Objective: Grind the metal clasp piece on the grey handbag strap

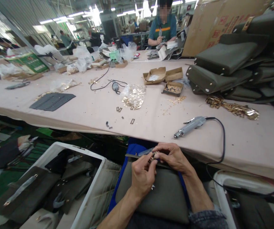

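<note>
A dark olive handbag (162,190) lies on my lap over a blue cloth (119,187), below the table's front edge. Near the bag's top, the fingertips of my left hand (142,173) are closed on a small gold metal fitting (153,156). From the other side, my right hand (172,156) pinches the same fitting, thumb and forefinger together. The fingers cover most of it, so its exact shape is hidden. Clear plastic wrap (145,152) shows just beyond the left fingers. On the table to the right rests a grey electric screwdriver (190,125) with a black cord.
White bins stand at left (89,190) and right (219,184), with olive bags inside. Olive bags (225,60) are piled at the table's right. A plastic bag of metal frames (134,95), a small box of screws (172,89) and a dark panel (52,101) lie on the table. A person (163,28) works opposite.
</note>
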Available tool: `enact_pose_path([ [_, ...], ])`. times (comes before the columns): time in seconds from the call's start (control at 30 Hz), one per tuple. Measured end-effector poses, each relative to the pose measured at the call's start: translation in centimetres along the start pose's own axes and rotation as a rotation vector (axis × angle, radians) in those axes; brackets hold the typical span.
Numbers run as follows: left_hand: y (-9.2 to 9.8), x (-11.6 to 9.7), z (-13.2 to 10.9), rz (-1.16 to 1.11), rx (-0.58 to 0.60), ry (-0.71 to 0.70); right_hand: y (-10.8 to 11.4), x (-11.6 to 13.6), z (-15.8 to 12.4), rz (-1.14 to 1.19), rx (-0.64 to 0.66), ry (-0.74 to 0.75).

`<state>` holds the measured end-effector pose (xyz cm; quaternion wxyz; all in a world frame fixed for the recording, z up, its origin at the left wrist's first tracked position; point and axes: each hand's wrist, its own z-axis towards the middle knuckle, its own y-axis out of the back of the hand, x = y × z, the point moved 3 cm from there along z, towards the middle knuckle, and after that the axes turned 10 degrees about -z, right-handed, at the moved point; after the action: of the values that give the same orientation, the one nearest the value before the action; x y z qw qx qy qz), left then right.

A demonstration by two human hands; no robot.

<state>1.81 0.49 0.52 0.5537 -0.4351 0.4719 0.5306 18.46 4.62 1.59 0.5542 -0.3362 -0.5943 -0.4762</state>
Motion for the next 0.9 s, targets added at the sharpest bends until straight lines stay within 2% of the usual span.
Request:
enact_pose_path([
  [0.07,-0.2,-0.5,-0.2,0.129,0.01,-0.127,0.0,-0.3,-0.1,0.048,-0.017,-0.006],
  [0.2,-0.6,-0.5,-0.1,0.224,0.018,-0.187,-0.1,-0.4,-0.3,0.095,-0.116,-0.051],
  [0.4,-0.9,-0.4,-0.2,0.278,-0.071,-0.252,-1.5,1.7,-1.4,-0.173,-0.322,-0.048],
  [0.5,-1.0,-0.6,-0.2,0.296,-0.083,-0.285,-2.3,1.7,-1.9,-0.238,-0.427,-0.112],
  [0.73,-0.9,-0.5,-0.7,0.284,-0.115,-0.332,-2.7,1.1,-1.7,-0.024,-0.432,-0.206],
  [0.9,-0.6,-0.2,-0.9,0.3,-0.12,-0.308,-3.2,2.1,-1.4,-0.138,-0.42,-0.156],
])
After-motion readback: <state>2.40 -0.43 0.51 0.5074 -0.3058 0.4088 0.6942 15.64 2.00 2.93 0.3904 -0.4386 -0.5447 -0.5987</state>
